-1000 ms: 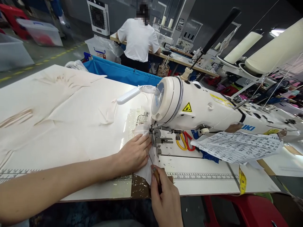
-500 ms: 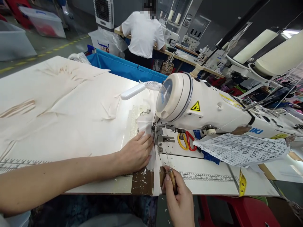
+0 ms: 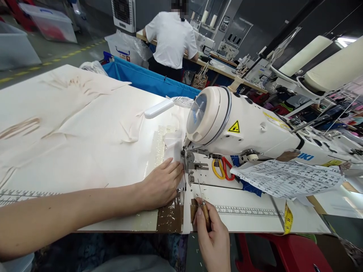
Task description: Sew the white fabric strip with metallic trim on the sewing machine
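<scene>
Fingers stretched out, my left hand [image 3: 163,183] lies flat on the pale fabric piece [image 3: 172,146], just left of the sewing machine's needle area [image 3: 183,153]. A narrow white fabric strip [image 3: 186,213] runs from the needle area toward me and reaches the table's front edge. My right hand [image 3: 213,236] is closed around the wooden handle of an awl [image 3: 205,211], its thin metal tip pointing up and away from me, right of the strip. The sewing machine [image 3: 241,117] extends to the right; its presser foot is partly hidden by the machine head.
Scissors with yellow and red handles [image 3: 225,168] lie under the machine arm beside a written sheet [image 3: 289,179]. A yellow tape measure [image 3: 288,218] hangs at the front edge. Pale fabric [image 3: 85,124] spreads left. Behind are a blue fabric bin [image 3: 147,78] and a seated person [image 3: 172,39].
The fabric by my left fingertips has shifted; its curved edge now looks straighter beside the needle area. Both hands stay almost in place, the awl still in my right hand.
</scene>
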Available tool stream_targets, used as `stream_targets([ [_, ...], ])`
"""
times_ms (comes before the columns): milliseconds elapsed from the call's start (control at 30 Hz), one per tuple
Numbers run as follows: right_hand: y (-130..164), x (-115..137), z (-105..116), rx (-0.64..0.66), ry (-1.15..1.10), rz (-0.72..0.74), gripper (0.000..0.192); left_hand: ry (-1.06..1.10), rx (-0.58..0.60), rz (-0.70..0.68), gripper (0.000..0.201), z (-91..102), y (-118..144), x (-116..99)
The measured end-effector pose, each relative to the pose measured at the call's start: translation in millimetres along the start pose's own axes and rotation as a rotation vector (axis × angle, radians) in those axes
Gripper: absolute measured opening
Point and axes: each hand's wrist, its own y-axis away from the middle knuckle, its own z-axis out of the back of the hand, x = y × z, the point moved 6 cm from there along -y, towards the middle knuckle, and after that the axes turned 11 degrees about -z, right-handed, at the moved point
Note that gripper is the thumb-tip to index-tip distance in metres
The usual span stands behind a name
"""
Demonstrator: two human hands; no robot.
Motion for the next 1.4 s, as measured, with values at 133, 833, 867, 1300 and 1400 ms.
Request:
stream_targets([
  [133, -1.3, 1.3, -0.3, 0.008, -0.007, -0.01, 0.048, -0.007, -0.002, -0.003, 0.047, 0.2, 0.7, 0.1],
  [833, 10.3, 4.2, -2.8, -0.125, -0.192, 0.019, 0.035, -0.02, 0.006, 0.012, 0.044, -0.6, -3.0, 6.6],
  [867, 9.9, 7.8, -3.9, -0.127, -0.181, 0.044, 0.032, -0.017, 0.005, 0.021, 0.044, -1.5, -3.5, 8.5],
  [1300, -12.0, 76.9, -43.2, -0.18, 0.34, 0.674, 0.026, 0.106, 0.011, 0.062, 0.033, -6.5, -8.4, 30.5],
  [1400, -16.2, 78.1, -47.0, -0.208, 0.414, 0.684, 0.031, 0.105, -0.015, 0.049, 0.033, -7.5, -7.7, 31.7],
])
